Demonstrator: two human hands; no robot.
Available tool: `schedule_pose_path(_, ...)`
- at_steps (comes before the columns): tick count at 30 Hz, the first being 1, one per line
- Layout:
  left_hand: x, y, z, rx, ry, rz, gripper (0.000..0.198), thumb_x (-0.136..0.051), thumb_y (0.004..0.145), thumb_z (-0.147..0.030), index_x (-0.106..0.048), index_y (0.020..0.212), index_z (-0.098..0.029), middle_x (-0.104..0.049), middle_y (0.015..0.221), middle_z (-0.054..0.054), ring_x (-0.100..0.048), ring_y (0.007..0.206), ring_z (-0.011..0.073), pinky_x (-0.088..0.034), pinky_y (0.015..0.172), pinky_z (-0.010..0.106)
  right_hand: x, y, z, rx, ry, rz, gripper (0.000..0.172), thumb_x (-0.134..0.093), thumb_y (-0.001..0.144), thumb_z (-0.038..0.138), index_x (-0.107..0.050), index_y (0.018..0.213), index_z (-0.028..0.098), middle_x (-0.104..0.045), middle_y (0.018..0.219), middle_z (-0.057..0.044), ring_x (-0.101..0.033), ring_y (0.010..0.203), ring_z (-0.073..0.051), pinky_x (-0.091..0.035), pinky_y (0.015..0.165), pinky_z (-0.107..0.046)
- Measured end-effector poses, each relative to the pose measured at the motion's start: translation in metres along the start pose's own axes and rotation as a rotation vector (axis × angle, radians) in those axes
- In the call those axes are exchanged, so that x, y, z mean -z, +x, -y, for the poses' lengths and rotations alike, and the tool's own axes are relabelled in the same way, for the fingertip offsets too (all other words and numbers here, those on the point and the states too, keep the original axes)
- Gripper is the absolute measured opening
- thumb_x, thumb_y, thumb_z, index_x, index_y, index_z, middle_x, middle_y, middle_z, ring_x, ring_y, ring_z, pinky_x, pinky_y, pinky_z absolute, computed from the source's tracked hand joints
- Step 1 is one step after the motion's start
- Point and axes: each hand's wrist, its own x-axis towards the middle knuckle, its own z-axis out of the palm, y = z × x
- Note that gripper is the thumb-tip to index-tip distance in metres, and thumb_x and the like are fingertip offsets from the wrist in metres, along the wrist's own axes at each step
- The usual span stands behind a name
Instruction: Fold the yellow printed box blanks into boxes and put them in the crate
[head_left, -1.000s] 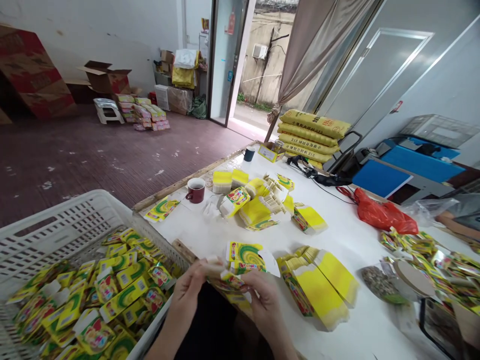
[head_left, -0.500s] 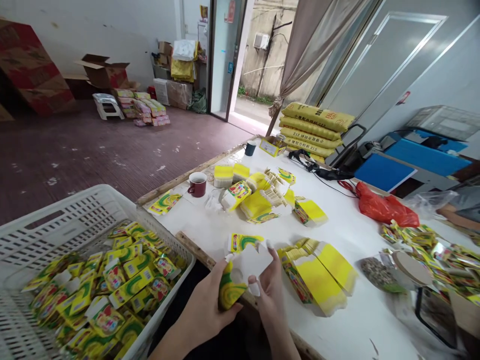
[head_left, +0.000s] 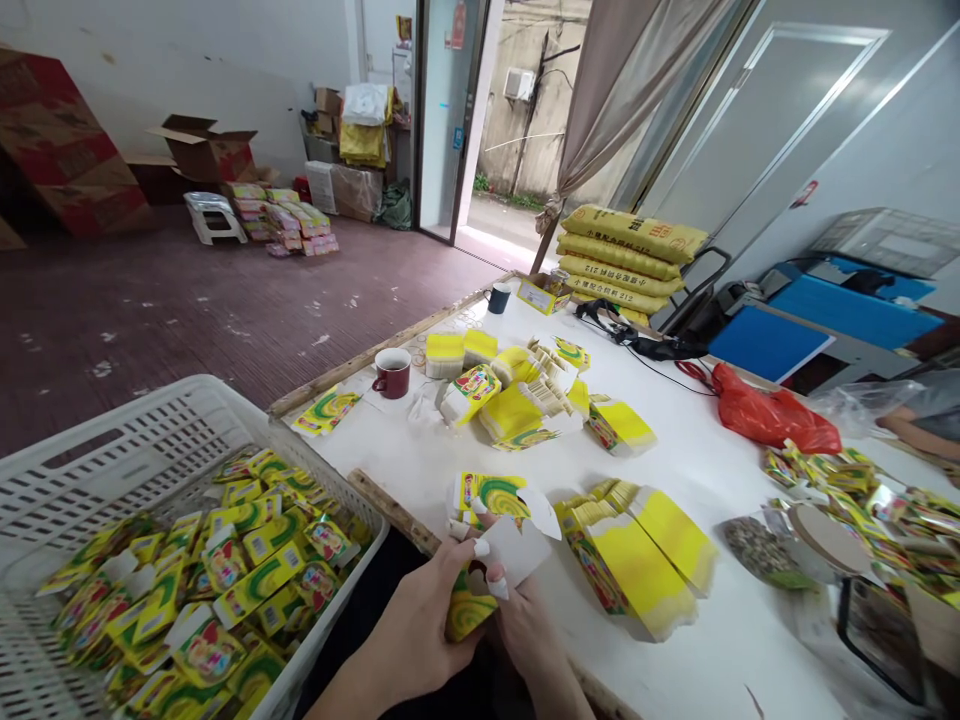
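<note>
My left hand (head_left: 420,620) is wrapped round a small yellow-and-green carton (head_left: 466,612), its white inside flap (head_left: 517,552) standing out to the right. On the carton's other side, my right hand (head_left: 529,625) grips it at the open end, a white-covered fingertip against the opening. White coverings show on fingertips of both hands. Just beyond them a printed yellow carton (head_left: 491,492) lies flat on the table, partly hidden by the flap and fingers. Right of my hands are stacks of flat yellow cartons (head_left: 637,555). What is inside the held carton is hidden.
A white plastic basket (head_left: 206,390) full of filled packs stands at the left, against the wooden table edge (head_left: 390,508). Farther back are a red mug (head_left: 392,375), a dark mug (head_left: 497,298) and more cartons (head_left: 517,405). A lidded jar (head_left: 780,545) and a red bag (head_left: 772,410) are at right.
My right hand has moved left, in against the carton, and its fingers are now at the opening. The white flap has turned. The view has shifted slightly.
</note>
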Motion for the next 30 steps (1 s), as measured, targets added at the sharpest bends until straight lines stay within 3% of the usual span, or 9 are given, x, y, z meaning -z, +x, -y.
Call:
schedule_pose_path(3, -0.002, 0.000, 0.001, 0.046, -0.058, 0.006, 0.077, -0.062, 0.070, -0.009, -0.027, 0.134, -0.031, -0.066, 0.122, 0.005, -0.069, 0.103, 0.0239, -0.057, 0.086, 0.036, 0.003, -0.005, 0.005, 0.047, -0.091, 0.123, 0.069, -0.054, 0.092, 0.064, -0.045, 0.152, 0.030, -0.065, 0.139, -0.013, -0.056, 0.135, -0.031, -0.047, 0.112, -0.051)
schedule_pose_path(7, -0.015, -0.002, 0.014, 0.063, -0.055, -0.070, 0.090, -0.060, 0.074, -0.012, -0.008, 0.146, -0.027, -0.065, 0.121, 0.010, -0.070, 0.101, 0.0258, -0.060, 0.085, 0.041, 0.006, -0.008, 0.011, 0.260, -0.403, 0.270, 0.056, -0.058, 0.097, 0.027, -0.046, 0.150, 0.038, -0.045, 0.159, -0.006, -0.041, 0.148, -0.028, -0.041, 0.118, -0.047)
schedule_pose_path(11, -0.019, -0.004, 0.026, 0.070, 0.114, -0.281, 0.077, -0.066, 0.071, -0.014, -0.032, 0.139, -0.025, -0.057, 0.133, 0.016, -0.064, 0.116, 0.0339, -0.056, 0.096, 0.052, 0.014, -0.006, 0.001, 0.408, -0.534, 0.140, 0.064, -0.046, 0.095, 0.006, -0.051, 0.146, 0.043, -0.039, 0.162, 0.000, -0.047, 0.144, -0.021, -0.047, 0.114, -0.039)
schedule_pose_path(14, -0.008, -0.005, 0.022, 0.077, 0.171, -0.281, 0.058, -0.066, 0.070, -0.011, -0.050, 0.125, -0.023, -0.066, 0.120, 0.012, -0.066, 0.109, 0.0325, -0.058, 0.093, 0.050, 0.023, -0.005, -0.005, 0.398, -0.637, 0.073, 0.068, -0.044, 0.093, 0.004, -0.042, 0.152, 0.039, -0.037, 0.163, -0.003, -0.040, 0.148, -0.023, -0.046, 0.114, -0.044)
schedule_pose_path(18, 0.013, -0.011, 0.013, 0.064, 0.145, -0.211, 0.048, -0.073, 0.076, -0.022, -0.057, 0.121, -0.021, -0.071, 0.113, 0.009, -0.070, 0.103, 0.0271, -0.059, 0.089, 0.040, 0.033, -0.005, 0.012, 0.280, -0.750, 0.310, 0.062, -0.049, 0.091, 0.007, -0.046, 0.151, 0.024, -0.035, 0.164, -0.014, -0.039, 0.149, -0.026, -0.048, 0.112, -0.046)
schedule_pose_path(21, 0.024, -0.014, 0.011, 0.077, 0.138, -0.144, 0.052, -0.077, 0.074, -0.028, -0.059, 0.123, -0.021, -0.073, 0.116, 0.009, -0.071, 0.103, 0.0263, -0.058, 0.092, 0.038, 0.041, 0.000, 0.034, 0.201, -0.746, 0.479, 0.040, -0.057, 0.091, 0.013, -0.065, 0.129, 0.024, -0.043, 0.159, -0.015, -0.050, 0.142, -0.027, -0.050, 0.109, -0.045)
schedule_pose_path(23, 0.027, -0.014, 0.010, 0.077, 0.143, -0.098, 0.055, -0.078, 0.072, -0.028, -0.060, 0.124, -0.021, -0.073, 0.117, 0.008, -0.071, 0.104, 0.0265, -0.057, 0.094, 0.037, 0.045, 0.003, 0.043, 0.169, -0.707, 0.548, 0.032, -0.063, 0.090, 0.018, -0.068, 0.120, 0.026, -0.051, 0.153, -0.012, -0.049, 0.142, -0.028, -0.050, 0.108, -0.047)
schedule_pose_path(26, 0.024, -0.010, 0.007, 0.063, 0.174, -0.086, 0.053, -0.078, 0.075, -0.034, -0.059, 0.123, -0.020, -0.072, 0.116, 0.009, -0.070, 0.104, 0.0266, -0.057, 0.094, 0.037, 0.039, -0.001, 0.043, 0.113, -0.659, 0.470, 0.035, -0.063, 0.086, 0.017, -0.063, 0.120, 0.026, -0.055, 0.144, -0.013, -0.043, 0.145, -0.030, -0.047, 0.110, -0.050)
schedule_pose_path(30, 0.017, -0.008, 0.004, 0.070, 0.160, -0.120, 0.049, -0.074, 0.081, -0.038, -0.058, 0.123, -0.020, -0.071, 0.115, 0.009, -0.069, 0.105, 0.0265, -0.056, 0.094, 0.037, 0.024, -0.009, 0.029, 0.156, -0.560, 0.272, 0.066, -0.063, 0.084, 0.018, -0.038, 0.144, 0.023, -0.045, 0.149, -0.017, -0.043, 0.143, -0.031, -0.041, 0.114, -0.052)
